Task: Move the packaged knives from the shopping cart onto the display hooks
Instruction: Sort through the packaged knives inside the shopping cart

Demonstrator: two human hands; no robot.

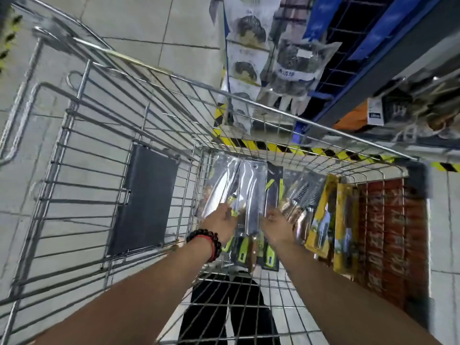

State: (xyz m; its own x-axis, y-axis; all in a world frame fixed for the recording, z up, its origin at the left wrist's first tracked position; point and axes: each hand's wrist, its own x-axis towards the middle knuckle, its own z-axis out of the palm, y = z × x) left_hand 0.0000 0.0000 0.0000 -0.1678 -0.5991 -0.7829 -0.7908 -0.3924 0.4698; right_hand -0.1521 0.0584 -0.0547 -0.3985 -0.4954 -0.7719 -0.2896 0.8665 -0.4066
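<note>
Several packaged knives stand in a row inside the wire shopping cart (249, 100). A clear pack with a broad steel blade and green handle (250, 192) is in the middle of the row. My left hand (220, 221), with a bead bracelet on the wrist, grips the left side of that pack. My right hand (276, 225) holds its right edge, touching the neighbouring brown-handled knife pack (298, 195). Yellow-carded packs (323, 215) and red boxes (393, 235) fill the cart's right end. Display racks with hanging goods (293, 68) rise beyond the cart.
The cart's folded child seat with a dark flap (146, 200) lies to the left. Blue shelving (373, 46) with bagged scourers stands past the far rim. Yellow-black hazard tape (286, 146) marks the shelf base. Grey floor tiles lie to the left.
</note>
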